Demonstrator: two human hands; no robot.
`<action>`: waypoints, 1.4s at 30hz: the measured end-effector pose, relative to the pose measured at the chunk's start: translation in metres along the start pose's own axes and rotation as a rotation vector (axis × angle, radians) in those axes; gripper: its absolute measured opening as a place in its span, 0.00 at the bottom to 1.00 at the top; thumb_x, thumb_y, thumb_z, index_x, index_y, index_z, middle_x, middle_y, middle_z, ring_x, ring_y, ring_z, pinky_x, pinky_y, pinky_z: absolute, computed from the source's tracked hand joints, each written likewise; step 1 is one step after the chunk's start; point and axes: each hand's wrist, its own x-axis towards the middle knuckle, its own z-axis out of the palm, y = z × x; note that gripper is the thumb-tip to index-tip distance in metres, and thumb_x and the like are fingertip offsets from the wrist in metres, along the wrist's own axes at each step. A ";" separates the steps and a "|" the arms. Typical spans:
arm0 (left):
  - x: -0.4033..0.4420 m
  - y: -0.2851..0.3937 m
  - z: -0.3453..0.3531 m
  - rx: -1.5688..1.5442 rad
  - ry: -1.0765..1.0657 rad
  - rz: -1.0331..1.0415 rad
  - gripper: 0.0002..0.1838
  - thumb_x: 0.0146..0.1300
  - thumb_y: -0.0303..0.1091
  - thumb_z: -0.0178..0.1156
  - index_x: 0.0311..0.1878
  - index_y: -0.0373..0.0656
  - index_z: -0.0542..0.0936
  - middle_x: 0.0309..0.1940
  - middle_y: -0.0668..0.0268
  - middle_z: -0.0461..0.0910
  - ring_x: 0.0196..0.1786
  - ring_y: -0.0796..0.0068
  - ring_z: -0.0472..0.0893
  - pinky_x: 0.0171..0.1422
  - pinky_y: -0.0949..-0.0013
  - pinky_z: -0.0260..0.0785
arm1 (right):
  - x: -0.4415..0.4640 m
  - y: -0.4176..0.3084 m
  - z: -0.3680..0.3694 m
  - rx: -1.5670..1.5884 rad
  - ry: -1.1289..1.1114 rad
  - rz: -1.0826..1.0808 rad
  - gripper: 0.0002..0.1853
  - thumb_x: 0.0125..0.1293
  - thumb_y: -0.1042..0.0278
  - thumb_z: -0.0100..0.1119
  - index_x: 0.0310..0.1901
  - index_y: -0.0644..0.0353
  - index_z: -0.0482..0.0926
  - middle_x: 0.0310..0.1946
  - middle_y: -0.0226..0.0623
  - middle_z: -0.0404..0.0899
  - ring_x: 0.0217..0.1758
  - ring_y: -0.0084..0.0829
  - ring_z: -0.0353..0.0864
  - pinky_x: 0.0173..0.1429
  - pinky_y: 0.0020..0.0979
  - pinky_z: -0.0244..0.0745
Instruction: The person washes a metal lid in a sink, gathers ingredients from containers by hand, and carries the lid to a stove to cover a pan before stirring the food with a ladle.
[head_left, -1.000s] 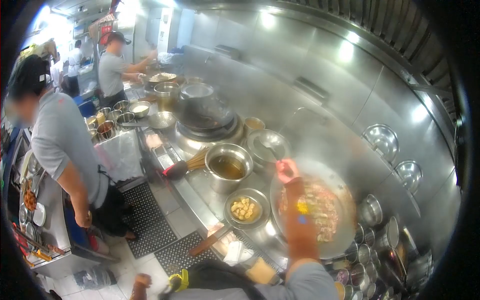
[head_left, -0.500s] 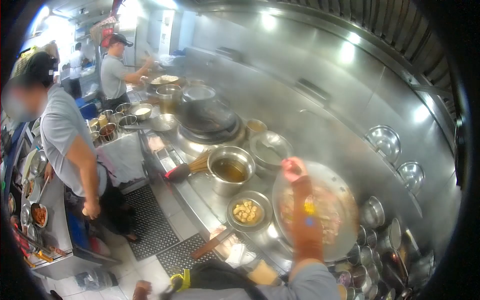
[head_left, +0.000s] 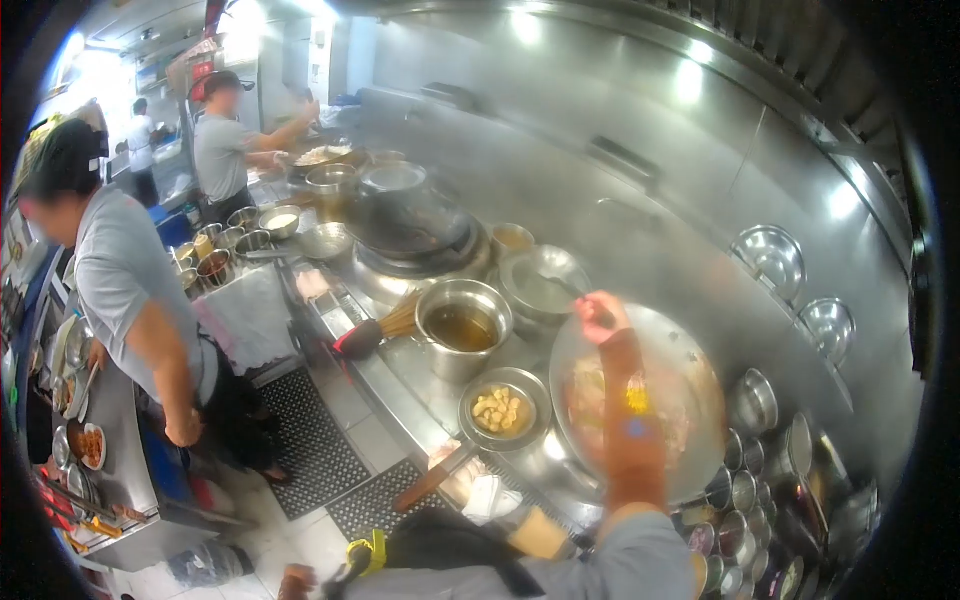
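My right hand (head_left: pixel 600 316) reaches out over the far side of a large wok (head_left: pixel 690 375), closed round the handle end of a ladle (head_left: pixel 565 286). The ladle's other end reaches into a metal bowl (head_left: pixel 520 290) holding pale liquid. Sliced, pinkish-brown food (head_left: pixel 585 390) lies in the steaming wok, partly covered by my right forearm. At the bottom edge, my left hand (head_left: pixel 297 582) hangs low beside my body; its fingers are too small and cut off to read. Left of the wok, a wooden-handled strainer (head_left: pixel 468 432) holds yellowish chunks (head_left: pixel 497 410).
A steel pot (head_left: pixel 462 322) of brown liquid stands beside a bamboo brush (head_left: pixel 400 318). Behind is an upturned dark wok (head_left: pixel 410 215). Several steel cups (head_left: pixel 742 490) crowd the right. One co-worker (head_left: pixel 140 270) stands at the left counter; another (head_left: pixel 220 150) cooks farther back.
My right hand has moved slightly up and right. The ladle's handle shows more clearly, slanting from the bowl to my hand. The nearer co-worker has turned and leaned toward the left counter.
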 end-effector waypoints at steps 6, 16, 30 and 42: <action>-0.002 -0.020 0.002 -0.354 0.093 0.022 0.07 0.49 0.45 0.62 0.30 0.57 0.82 0.29 0.71 0.80 0.34 0.69 0.79 0.36 0.62 0.71 | -0.005 0.005 -0.012 0.104 0.003 -0.003 0.06 0.53 0.84 0.58 0.31 0.62 0.73 0.38 0.50 0.71 0.28 0.27 0.72 0.26 0.18 0.72; -0.005 -0.005 -0.017 -0.990 0.186 -0.061 0.09 0.51 0.43 0.60 0.26 0.49 0.80 0.21 0.67 0.75 0.26 0.73 0.74 0.30 0.69 0.65 | 0.018 -0.003 -0.023 0.168 0.046 0.062 0.10 0.48 0.86 0.59 0.29 0.60 0.71 0.35 0.49 0.69 0.35 0.34 0.74 0.26 0.19 0.72; -0.008 -0.008 0.001 -1.118 0.196 -0.126 0.15 0.50 0.45 0.63 0.31 0.43 0.81 0.25 0.65 0.78 0.30 0.71 0.76 0.35 0.67 0.66 | 0.040 0.002 -0.025 0.087 0.004 0.069 0.10 0.49 0.84 0.59 0.30 0.60 0.69 0.36 0.48 0.69 0.27 0.25 0.72 0.25 0.17 0.70; -0.004 -0.021 0.012 -1.274 0.237 -0.086 0.16 0.52 0.44 0.63 0.33 0.39 0.80 0.26 0.65 0.78 0.30 0.72 0.76 0.35 0.68 0.67 | 0.041 0.005 -0.021 0.158 0.059 -0.011 0.10 0.47 0.87 0.60 0.29 0.62 0.72 0.31 0.46 0.70 0.30 0.31 0.73 0.26 0.20 0.70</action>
